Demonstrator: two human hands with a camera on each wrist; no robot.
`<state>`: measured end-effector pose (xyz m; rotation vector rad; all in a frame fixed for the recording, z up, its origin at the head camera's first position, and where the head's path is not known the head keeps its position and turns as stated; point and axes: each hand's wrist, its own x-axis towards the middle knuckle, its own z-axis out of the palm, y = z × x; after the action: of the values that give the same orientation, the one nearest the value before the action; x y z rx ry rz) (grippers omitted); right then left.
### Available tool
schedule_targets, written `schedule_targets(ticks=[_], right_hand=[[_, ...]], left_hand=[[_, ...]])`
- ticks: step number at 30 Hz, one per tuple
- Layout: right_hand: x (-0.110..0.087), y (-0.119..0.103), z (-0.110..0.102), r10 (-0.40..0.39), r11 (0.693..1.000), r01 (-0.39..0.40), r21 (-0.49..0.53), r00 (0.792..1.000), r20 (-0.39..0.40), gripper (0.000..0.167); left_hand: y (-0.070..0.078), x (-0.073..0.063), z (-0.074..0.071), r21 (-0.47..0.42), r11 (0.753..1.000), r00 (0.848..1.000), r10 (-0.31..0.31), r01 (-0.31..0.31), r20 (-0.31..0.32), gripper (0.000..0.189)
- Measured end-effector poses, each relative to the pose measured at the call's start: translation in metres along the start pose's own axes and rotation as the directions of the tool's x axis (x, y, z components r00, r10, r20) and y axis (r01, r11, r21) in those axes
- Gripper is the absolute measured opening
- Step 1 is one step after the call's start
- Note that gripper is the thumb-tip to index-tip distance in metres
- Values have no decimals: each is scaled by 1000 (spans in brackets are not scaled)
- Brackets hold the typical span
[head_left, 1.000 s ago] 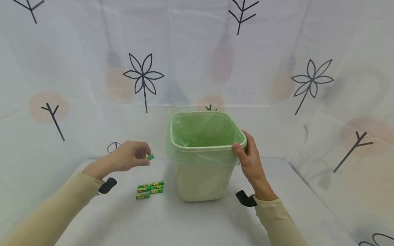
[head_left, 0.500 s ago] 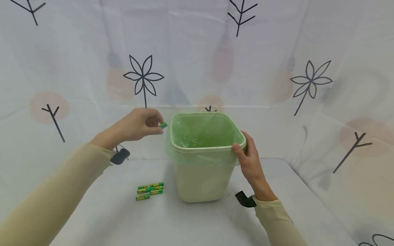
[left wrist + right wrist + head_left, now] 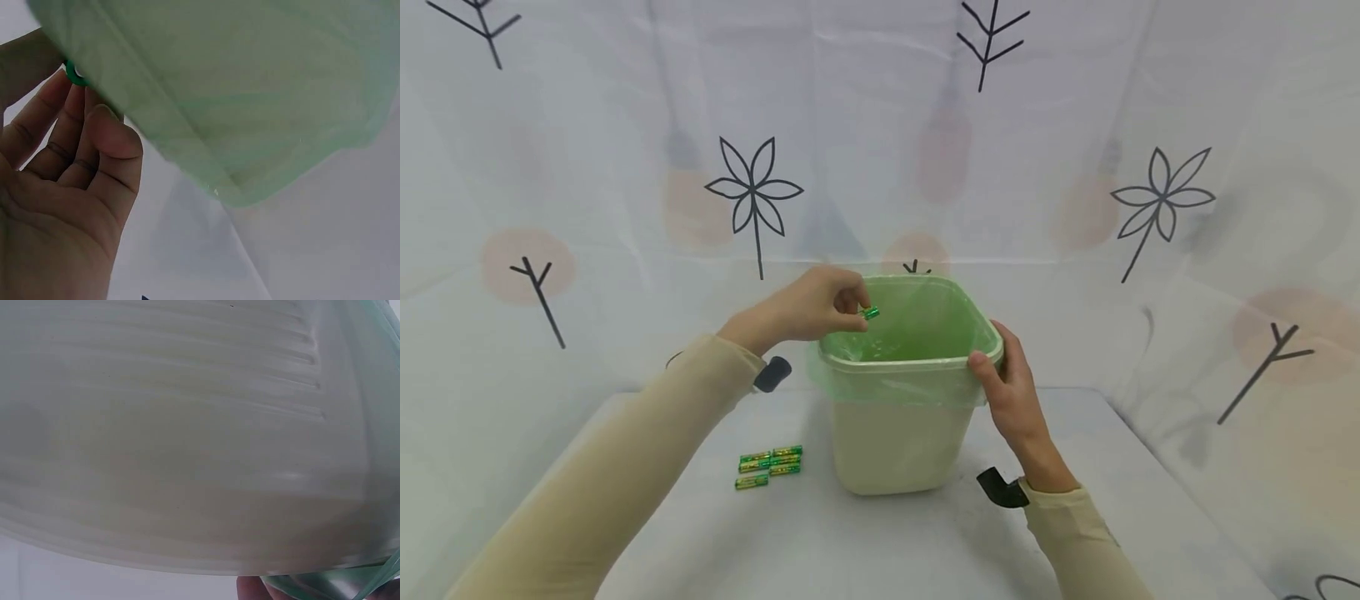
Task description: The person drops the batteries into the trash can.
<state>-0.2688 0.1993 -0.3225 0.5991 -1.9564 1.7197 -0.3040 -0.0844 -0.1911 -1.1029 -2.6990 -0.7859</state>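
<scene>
Bin [image 3: 902, 450] stood on counter [image 3: 880, 546], cloth [image 3: 880, 125] behind; batteries [image 3: 771, 463] lay left; left hand [image 3: 817, 304] at bin's left side, right hand [image 3: 1013, 390] at right.

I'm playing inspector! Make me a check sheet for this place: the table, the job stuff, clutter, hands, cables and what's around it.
Surface: white table, with a bin and batteries on it.
Job's things: the bin stands upright, a see-through green liner folded over its rim; six green-and-gold batteries lie to its left.
Clutter: nothing seen.
Left hand: pinches another battery, which shows against the bin's opening in the head view.
Right hand: grips the bin's rim on the right.
Cables: nothing seen.
Surroundings: pale backdrop with black plant drawings.
</scene>
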Motion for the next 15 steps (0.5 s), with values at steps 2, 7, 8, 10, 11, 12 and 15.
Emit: schedule_targets(ticks=[2,7,8,10,11,12,15], right_hand=[[0,1,0,2,1000,-2,-1,1000,-2,54],[-1,1,-1,5,1000,-5,-11,1000,-1,53],[-1,1,-1,4,1000,-4,-13,1000,2,53],[-1,1,-1,5,1000,-5,-14,1000,3,53],[-1,1,-1,4,1000,-4,-15,1000,1,53],[0,1,-1,1,1000,-1,-14,1000,-1,53],[0,2,0,-4,1000,4,-12,1000,-5,53]], left_hand=[[0,5,7,-8,1000,1000,-2,2,11,17],[-1,14,24,-10,1000,999,2,-1,40,17],[-1,15,26,-9,1000,999,6,-6,47,17],[-1,17,30,-3,1000,999,9,-9,54,18],[0,18,31,3,1000,998,6,-6,55,18],[0,19,32,13,1000,998,4,-5,55,18],[1,21,33,28,1000,999,-10,9,52,19]])
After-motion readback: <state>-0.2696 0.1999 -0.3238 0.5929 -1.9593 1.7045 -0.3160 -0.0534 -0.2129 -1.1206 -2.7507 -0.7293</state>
